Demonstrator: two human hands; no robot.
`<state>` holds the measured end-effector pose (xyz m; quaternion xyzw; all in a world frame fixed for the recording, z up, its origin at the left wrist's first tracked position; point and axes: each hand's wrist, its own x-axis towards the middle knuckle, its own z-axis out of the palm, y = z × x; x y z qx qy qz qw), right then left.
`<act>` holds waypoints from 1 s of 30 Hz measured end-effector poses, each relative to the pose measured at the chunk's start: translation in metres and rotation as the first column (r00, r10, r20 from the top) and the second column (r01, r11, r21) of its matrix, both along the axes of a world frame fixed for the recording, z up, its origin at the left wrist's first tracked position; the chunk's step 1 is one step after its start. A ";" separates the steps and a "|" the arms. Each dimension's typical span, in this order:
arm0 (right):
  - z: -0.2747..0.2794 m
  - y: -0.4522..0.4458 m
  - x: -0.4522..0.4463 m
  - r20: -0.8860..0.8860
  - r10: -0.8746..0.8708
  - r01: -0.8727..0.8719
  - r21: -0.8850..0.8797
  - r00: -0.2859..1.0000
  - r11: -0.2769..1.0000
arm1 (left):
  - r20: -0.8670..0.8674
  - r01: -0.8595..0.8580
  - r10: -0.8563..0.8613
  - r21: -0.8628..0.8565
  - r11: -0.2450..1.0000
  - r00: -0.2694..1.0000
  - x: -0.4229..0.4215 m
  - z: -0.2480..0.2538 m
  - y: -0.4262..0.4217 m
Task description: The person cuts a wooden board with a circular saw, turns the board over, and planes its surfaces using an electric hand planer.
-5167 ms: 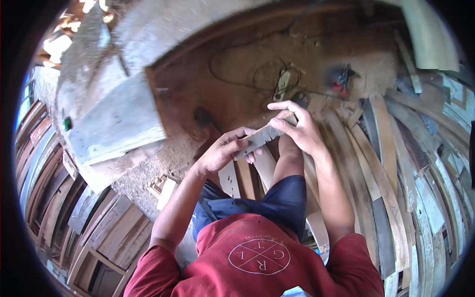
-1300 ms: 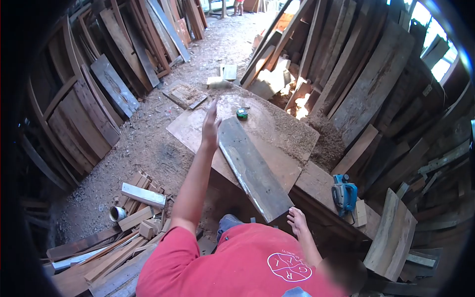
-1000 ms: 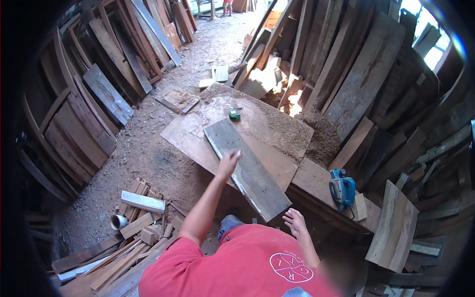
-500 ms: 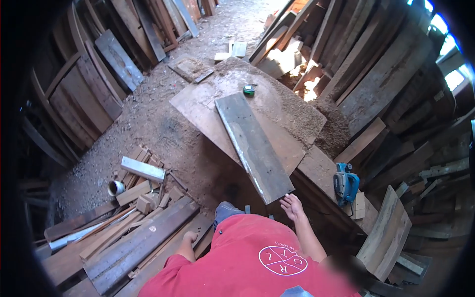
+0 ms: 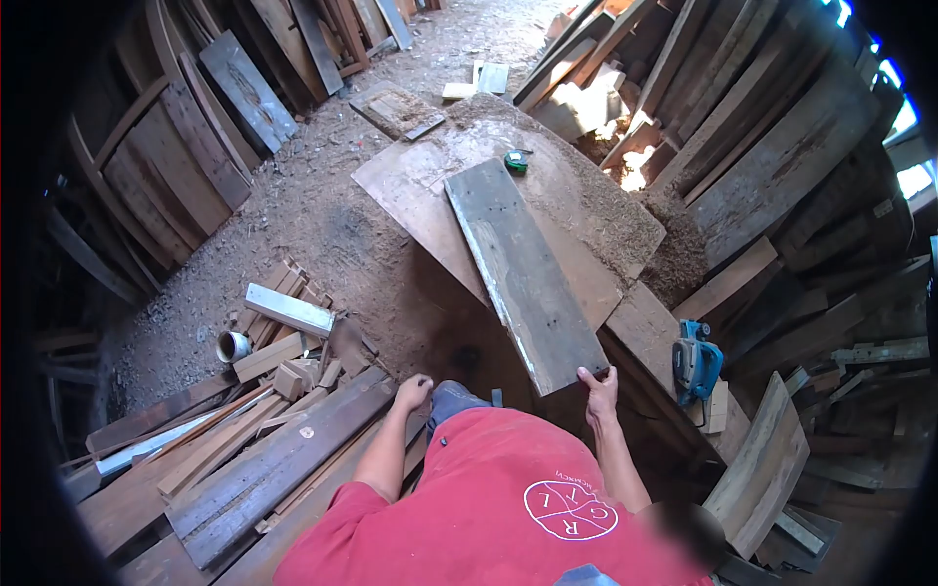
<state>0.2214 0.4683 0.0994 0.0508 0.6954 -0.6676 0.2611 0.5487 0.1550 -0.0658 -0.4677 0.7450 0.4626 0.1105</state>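
Right hand [image 5: 601, 394] touching rough oblong wooden plank [image 5: 526, 278] | left hand [image 5: 414, 393] curled

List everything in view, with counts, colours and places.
Grey board: one, white along one edge, across the worktop
Worktop: one, brown, centre
Tape measure: one, green and black, beyond the board's far end
Power tool: one, blue, right of the board
Container: one, whitish, lower left
Stacked and leaning planks: too many to count, brown and grey, both sides
Shavings: uncounted, tan, on and beside the worktop
Shirt: one, red, bottom
Left hand: one, beside the thigh
Right hand: one, at the board's near corner
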 end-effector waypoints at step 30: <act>0.092 -0.031 0.035 -0.786 0.348 0.295 0.540 0.510 0.788 | -0.194 -0.121 0.844 0.949 0.290 0.501 -0.227 0.110 -0.138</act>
